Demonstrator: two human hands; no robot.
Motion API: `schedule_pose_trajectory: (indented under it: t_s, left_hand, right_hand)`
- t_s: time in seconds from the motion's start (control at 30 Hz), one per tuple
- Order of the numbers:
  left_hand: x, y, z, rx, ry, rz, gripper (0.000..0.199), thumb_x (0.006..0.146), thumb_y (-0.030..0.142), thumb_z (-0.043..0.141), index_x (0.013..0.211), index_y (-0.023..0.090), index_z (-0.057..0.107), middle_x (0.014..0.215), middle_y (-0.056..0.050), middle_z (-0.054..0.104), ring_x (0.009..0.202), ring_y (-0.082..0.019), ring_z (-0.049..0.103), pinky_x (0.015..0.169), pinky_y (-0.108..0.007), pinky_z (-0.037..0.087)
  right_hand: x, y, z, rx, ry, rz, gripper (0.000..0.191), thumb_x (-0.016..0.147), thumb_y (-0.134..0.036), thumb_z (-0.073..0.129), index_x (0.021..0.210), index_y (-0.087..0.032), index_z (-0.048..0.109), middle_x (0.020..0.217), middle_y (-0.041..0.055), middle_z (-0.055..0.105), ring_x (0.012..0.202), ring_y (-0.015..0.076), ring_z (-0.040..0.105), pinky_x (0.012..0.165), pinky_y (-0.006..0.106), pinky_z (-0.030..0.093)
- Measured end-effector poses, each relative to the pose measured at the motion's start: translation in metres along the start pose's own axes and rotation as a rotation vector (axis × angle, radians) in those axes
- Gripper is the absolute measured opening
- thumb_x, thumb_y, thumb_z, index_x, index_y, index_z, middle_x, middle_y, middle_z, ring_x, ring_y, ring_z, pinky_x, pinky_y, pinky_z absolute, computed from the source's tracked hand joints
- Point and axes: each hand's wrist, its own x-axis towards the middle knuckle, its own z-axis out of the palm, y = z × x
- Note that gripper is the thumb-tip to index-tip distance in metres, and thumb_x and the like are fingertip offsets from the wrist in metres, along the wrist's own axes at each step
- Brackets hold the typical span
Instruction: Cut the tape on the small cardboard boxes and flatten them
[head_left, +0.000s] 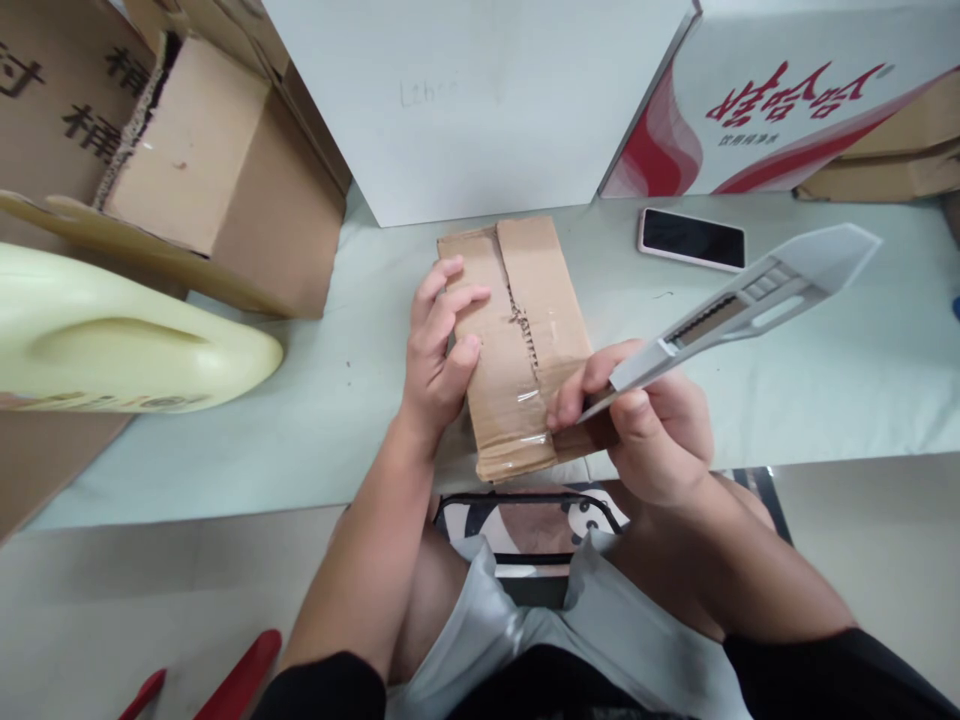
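A small brown cardboard box (491, 370) lies at a slant on the table, its top seam torn ragged in the middle, with clear tape towards the near end. My left hand (442, 350) grips the box's left side, fingers and thumb pressing on its top. In my right hand (660, 425) is a grey utility knife (750, 295), held near its blade end between thumb and fingers. The blade points down and left at the box's near right part; whether the tip touches the cardboard I cannot tell. My right fingertips are at the tape.
A pale yellow jug (135, 335) and an open carton (277, 190) occupy the left. Behind stand a white box (487, 110) and a red-and-white carton (750, 110). A phone (694, 240) lies right of the small box. The pale green table's (862, 400) front edge is close to my lap.
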Motion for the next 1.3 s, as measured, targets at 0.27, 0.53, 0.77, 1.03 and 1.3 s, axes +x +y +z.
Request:
schedule_pose_trajectory:
  t_s: [0.27, 0.53, 0.77, 1.03, 1.3]
  left_hand:
    - [0.0, 0.0, -0.001, 0.036, -0.02, -0.075, 0.063, 0.098, 0.081, 0.04, 0.129, 0.034, 0.067, 0.159, -0.009, 0.056, 0.154, -0.038, 0.048, 0.128, -0.064, 0.04]
    - [0.0, -0.001, -0.003, 0.029, -0.035, -0.06, 0.061, 0.099, 0.078, 0.042, 0.132, 0.033, 0.067, 0.161, -0.01, 0.054, 0.154, -0.038, 0.048, 0.127, -0.063, 0.043]
    - [0.001, 0.0, -0.002, 0.013, -0.041, -0.064, 0.061, 0.099, 0.079, 0.043, 0.132, 0.034, 0.067, 0.161, -0.009, 0.055, 0.155, -0.038, 0.047, 0.129, -0.063, 0.041]
    - [0.002, 0.0, -0.003, 0.006, -0.039, -0.039, 0.06, 0.1, 0.078, 0.043, 0.131, 0.033, 0.067, 0.161, -0.009, 0.055, 0.154, -0.038, 0.048, 0.127, -0.062, 0.042]
    - [0.001, 0.002, -0.002, -0.052, -0.027, -0.042, 0.055, 0.101, 0.074, 0.046, 0.132, 0.034, 0.068, 0.162, -0.007, 0.055, 0.155, -0.037, 0.048, 0.129, -0.06, 0.04]
  right_hand:
    - [-0.008, -0.001, 0.004, 0.028, -0.035, 0.049, 0.029, 0.108, -0.052, 0.055, 0.107, -0.025, 0.062, 0.075, -0.0007, 0.072, 0.056, 0.0121, 0.066, 0.045, 0.021, 0.054]
    - [-0.01, 0.005, 0.008, -0.033, 0.034, 0.011, 0.029, 0.109, -0.056, 0.051, 0.11, -0.027, 0.055, 0.075, -0.0018, 0.07, 0.059, 0.0131, 0.067, 0.048, 0.022, 0.057]
    - [-0.012, 0.011, 0.006, -0.131, 0.039, -0.072, 0.027, 0.11, -0.053, 0.048, 0.11, -0.027, 0.056, 0.075, -0.0013, 0.071, 0.058, 0.0137, 0.066, 0.049, 0.024, 0.053]
    - [-0.006, 0.014, 0.01, -0.136, 0.051, -0.185, 0.024, 0.111, -0.051, 0.047, 0.116, -0.029, 0.057, 0.091, 0.0023, 0.079, 0.074, 0.0169, 0.076, 0.065, 0.032, 0.065]
    - [-0.008, 0.014, 0.005, -0.175, 0.026, -0.094, 0.037, 0.106, -0.065, 0.051, 0.113, -0.029, 0.055, 0.091, 0.0024, 0.081, 0.073, 0.0187, 0.078, 0.067, 0.036, 0.066]
